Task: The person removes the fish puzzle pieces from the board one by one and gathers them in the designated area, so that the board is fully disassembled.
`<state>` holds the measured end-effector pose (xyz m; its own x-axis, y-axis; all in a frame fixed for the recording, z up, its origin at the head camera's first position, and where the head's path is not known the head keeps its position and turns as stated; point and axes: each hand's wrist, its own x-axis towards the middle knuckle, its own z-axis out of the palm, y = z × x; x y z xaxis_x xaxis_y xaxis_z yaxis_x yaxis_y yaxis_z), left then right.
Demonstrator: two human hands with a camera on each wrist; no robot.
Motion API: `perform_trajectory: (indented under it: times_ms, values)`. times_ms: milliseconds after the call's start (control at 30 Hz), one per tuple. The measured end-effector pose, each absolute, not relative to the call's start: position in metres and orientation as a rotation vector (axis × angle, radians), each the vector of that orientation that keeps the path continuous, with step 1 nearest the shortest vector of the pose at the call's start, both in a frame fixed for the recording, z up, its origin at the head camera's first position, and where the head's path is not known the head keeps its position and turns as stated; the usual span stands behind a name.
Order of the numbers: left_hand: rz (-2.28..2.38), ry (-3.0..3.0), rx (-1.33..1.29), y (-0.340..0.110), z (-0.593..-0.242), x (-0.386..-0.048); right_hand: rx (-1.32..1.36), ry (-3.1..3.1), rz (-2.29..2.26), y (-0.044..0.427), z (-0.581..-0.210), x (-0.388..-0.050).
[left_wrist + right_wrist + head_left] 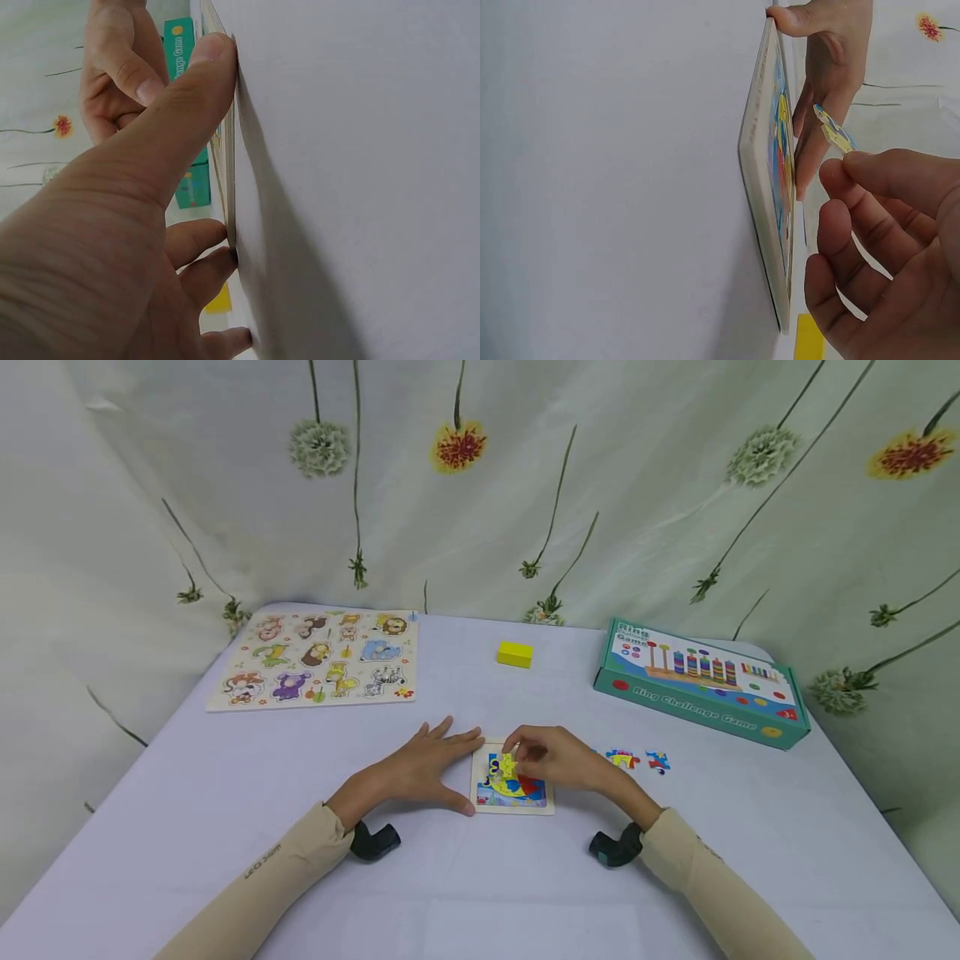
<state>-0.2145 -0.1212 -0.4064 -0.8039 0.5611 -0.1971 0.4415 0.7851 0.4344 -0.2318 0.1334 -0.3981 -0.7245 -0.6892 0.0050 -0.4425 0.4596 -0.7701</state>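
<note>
A small square jigsaw puzzle board with a pale wooden frame lies on the table, its picture yellow, red and blue. My right hand is over its right side. In the right wrist view, thumb and forefinger pinch a yellow and blue puzzle piece, held tilted just off the board. My left hand rests with spread fingers at the board's left edge; its thumb touches the frame. Loose puzzle pieces lie to the right, one partly hidden behind my right hand.
An animal peg board lies at the back left. At the back middle sits a yellow block, and a green Ring Challenge Game box stands back right. A flowered cloth hangs behind the table.
</note>
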Motion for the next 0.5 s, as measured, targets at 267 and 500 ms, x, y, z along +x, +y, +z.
perform_trajectory:
  times_ms: [267, 500]
  values:
    - [0.518, 2.666, 0.777, -0.121, -0.407, -0.215, -0.91, 2.392, -1.185, 0.149, -0.396, -0.228]
    - [0.514, 2.674, 0.773, -0.121, -0.409, -0.215, -0.87, 2.336, -1.263, 0.165, -0.395, -0.226]
